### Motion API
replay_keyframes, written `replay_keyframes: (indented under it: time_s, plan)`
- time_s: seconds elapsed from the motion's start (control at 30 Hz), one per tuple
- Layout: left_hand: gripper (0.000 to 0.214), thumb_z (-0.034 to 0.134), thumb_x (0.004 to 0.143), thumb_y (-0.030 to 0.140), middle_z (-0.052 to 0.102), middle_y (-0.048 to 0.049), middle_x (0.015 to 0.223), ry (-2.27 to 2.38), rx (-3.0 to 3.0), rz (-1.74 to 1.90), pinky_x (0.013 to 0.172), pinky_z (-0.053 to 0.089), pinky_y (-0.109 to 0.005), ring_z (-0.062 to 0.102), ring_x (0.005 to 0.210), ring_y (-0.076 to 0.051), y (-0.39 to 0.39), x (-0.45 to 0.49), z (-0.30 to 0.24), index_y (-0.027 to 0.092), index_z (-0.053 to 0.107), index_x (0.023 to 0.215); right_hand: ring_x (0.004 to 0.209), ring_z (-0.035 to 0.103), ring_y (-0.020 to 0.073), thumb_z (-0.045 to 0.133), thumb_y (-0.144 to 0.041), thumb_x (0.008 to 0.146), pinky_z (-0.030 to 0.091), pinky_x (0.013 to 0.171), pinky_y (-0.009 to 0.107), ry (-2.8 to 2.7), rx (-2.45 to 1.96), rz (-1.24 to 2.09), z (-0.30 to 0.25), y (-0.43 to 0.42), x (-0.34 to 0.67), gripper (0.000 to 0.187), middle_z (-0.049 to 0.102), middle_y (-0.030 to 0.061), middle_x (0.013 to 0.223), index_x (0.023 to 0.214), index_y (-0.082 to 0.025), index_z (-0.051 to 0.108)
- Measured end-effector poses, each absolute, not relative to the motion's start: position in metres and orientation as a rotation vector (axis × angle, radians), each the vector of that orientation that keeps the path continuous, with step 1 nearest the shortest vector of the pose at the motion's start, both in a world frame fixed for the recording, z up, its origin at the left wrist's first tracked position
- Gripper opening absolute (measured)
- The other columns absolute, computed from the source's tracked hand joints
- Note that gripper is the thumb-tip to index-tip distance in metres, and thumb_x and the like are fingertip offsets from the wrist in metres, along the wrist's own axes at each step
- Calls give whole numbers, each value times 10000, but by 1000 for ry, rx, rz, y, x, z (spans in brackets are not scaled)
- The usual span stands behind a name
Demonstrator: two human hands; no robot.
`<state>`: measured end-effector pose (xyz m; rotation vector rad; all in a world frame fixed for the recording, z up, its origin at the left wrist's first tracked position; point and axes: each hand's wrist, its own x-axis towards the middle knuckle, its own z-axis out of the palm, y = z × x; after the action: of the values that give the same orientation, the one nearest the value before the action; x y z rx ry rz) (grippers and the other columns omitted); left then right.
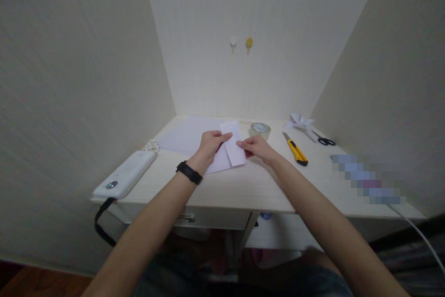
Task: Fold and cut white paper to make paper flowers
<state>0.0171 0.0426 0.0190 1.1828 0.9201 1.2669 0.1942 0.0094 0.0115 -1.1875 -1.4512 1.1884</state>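
A folded strip of white paper (233, 144) is held over a white desk (243, 186). My left hand (209, 145) pinches its left edge, thumb on top and fingers underneath. My right hand (256, 147) pinches its right edge. A black watch sits on my left wrist. Under the folded piece lies a larger white sheet (189, 135), flat on the desk.
A roll of clear tape (260, 129) stands just behind my right hand. A yellow utility knife (295, 149), black-handled scissors (323, 139) and a folded paper shape (299, 122) lie to the right. A white power strip (125, 174) lies at the left edge. Walls enclose the desk on three sides.
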Motion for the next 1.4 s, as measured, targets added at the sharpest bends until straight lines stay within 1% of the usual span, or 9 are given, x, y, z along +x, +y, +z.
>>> replay_keyframes:
  time_s: [0.17,0.33,0.5,0.6,0.7,0.83,1.07,1.3,1.4]
  plan:
    - [373,860,550,239,486,47,494,908,1150,1283,435,338,-243,454,439,-91,42,17,22,178,492,554,498,567,118,830,-594,578,501,502,250,-1444,-1214,1140,13,8,193,501,621,33,534,579,-125,654]
    - [346,866,529,211,576,9,562,878,1084,1299,484,421,-265,540,497,-123,42,15,25,164,528,584,481,549,104,829,-582,590,502,474,230,-1462,-1197,1229,15,7,195,491,607,22,523,573,-127,643]
    - [361,863,522,187,561,17,537,898,1059,1267,448,375,-257,507,459,-112,47,11,23,175,505,569,485,552,98,851,-566,566,557,497,241,-1467,-1176,1331,14,6,197,492,599,17,533,576,-128,627]
    - [380,869,524,193,546,24,523,930,1079,1242,429,334,-249,475,437,-100,48,10,22,181,492,564,468,518,80,858,-533,577,583,519,254,-1487,-1162,1386,12,6,198,470,579,2,522,565,-133,611]
    - [349,867,552,214,565,9,534,961,1098,1168,434,333,-253,478,438,-102,47,9,23,171,522,579,465,500,77,864,-505,580,593,518,261,-1490,-1151,1393,12,7,198,451,541,-20,498,555,-140,601]
    - [282,853,594,220,622,-40,580,994,1143,1063,452,361,-263,519,464,-120,47,8,25,140,583,603,491,531,88,870,-482,582,607,535,269,-1449,-1144,1416,12,7,199,428,571,-4,539,587,-133,623]
    - [317,831,574,157,587,-19,531,1032,1126,1117,450,374,-264,503,448,-117,48,8,25,162,518,524,446,533,82,867,-404,633,613,543,258,-1446,-1189,1506,14,5,201,377,548,-16,507,574,-138,607]
    - [196,812,590,135,692,-99,679,1015,1104,1125,514,450,-305,581,521,-160,50,8,24,127,617,580,443,585,99,893,-333,590,604,552,236,-1443,-1211,1541,15,5,204,357,573,-8,477,539,-150,591]
    - [188,824,573,141,712,-120,727,1006,1103,1122,536,471,-315,605,551,-174,53,8,21,110,642,611,483,645,130,873,-322,627,601,542,234,-1458,-1285,1577,17,4,205,297,668,53,547,601,-131,648]
